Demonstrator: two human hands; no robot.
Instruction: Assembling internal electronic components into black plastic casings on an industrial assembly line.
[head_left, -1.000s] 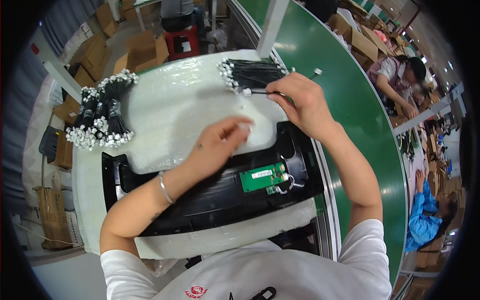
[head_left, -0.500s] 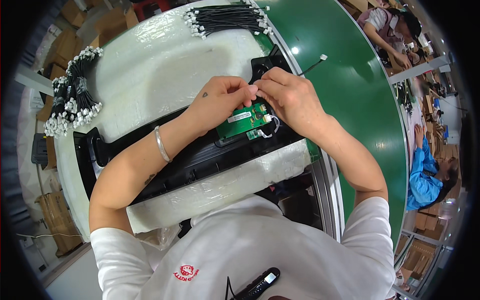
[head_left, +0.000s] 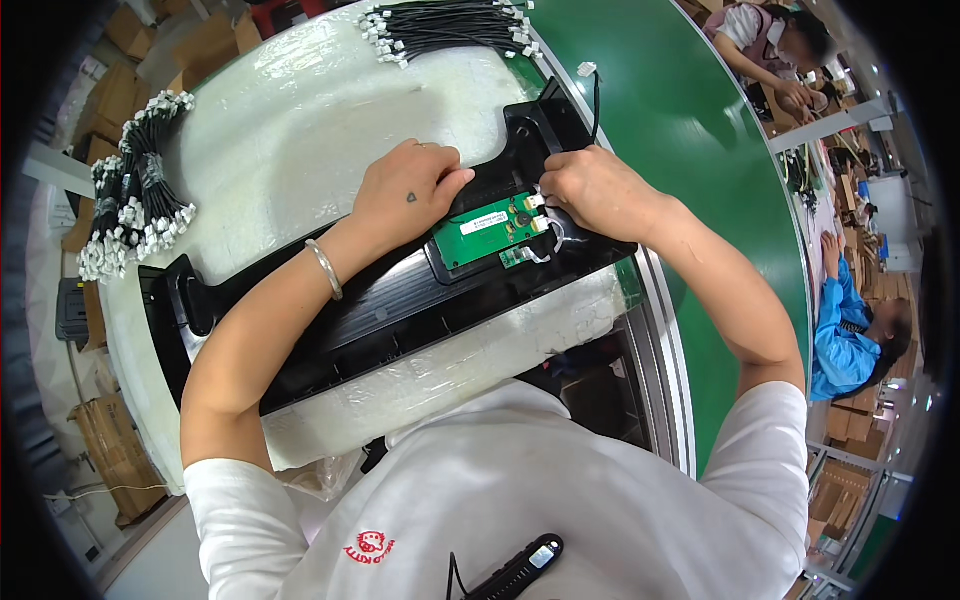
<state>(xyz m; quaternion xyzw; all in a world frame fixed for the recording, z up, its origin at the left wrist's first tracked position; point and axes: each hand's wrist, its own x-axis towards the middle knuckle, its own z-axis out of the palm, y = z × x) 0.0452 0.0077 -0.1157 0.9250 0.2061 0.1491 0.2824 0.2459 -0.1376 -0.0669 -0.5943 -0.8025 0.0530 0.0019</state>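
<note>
A long black plastic housing (head_left: 400, 318) lies across the padded surface before me, a green circuit board (head_left: 480, 245) mounted in it. White wires (head_left: 553, 240) join this board to a smaller green board (head_left: 516, 258) beside it. My right hand (head_left: 600, 190) is closed on a black cable (head_left: 597, 112), its fingertips at the white socket on the board's right end. The cable's free white plug (head_left: 587, 69) sticks out beyond the hand over the green table. My left hand (head_left: 410, 190) rests at the housing's far edge, fingers curled in, thumb by the board's upper-left side, nothing visible in it.
Bundles of black cables with white plugs lie at the far edge (head_left: 450, 30) and far left (head_left: 140, 190) of the wrapped foam pad (head_left: 290, 130). A metal rail (head_left: 662, 360) divides the pad from the green table (head_left: 720, 260). Two people sit at the right.
My hands have drawn apart: the left moved left, the right came down to the board's right-end socket. The cable's free plug swung up and leftward.
</note>
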